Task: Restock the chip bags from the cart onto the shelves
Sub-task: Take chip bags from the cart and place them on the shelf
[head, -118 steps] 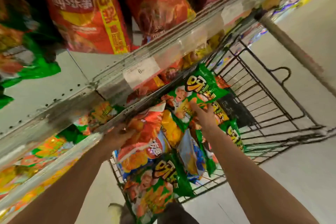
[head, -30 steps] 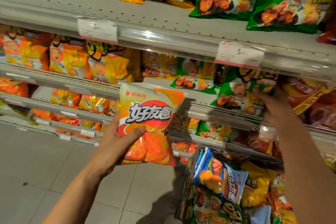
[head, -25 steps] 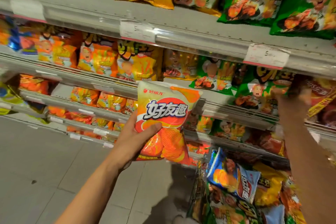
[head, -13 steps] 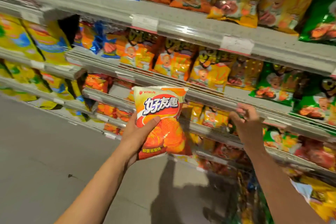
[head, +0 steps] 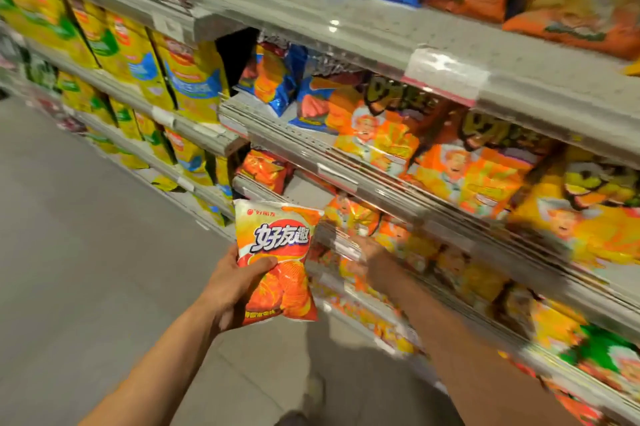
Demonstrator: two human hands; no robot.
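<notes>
My left hand [head: 230,287] grips an orange and white chip bag [head: 277,263] upright, thumb across its front, just in front of the shelves. My right hand [head: 372,261] reaches toward the edge of a lower shelf [head: 346,245]; it is blurred, so I cannot make out how its fingers lie. Matching orange bags [head: 265,171] sit on the shelf just above the held bag. The cart is out of view.
Grey shelves [head: 363,31] run from upper left to lower right, packed with yellow, blue and orange chip bags. Tall yellow bags [head: 187,79] fill the left section. The grey floor [head: 86,252] of the aisle lies to the left and below.
The view has swung left along the shelving. My right hand dropped from the middle shelf edge to a lower one. My left hand still holds the orange bag, now lower.
</notes>
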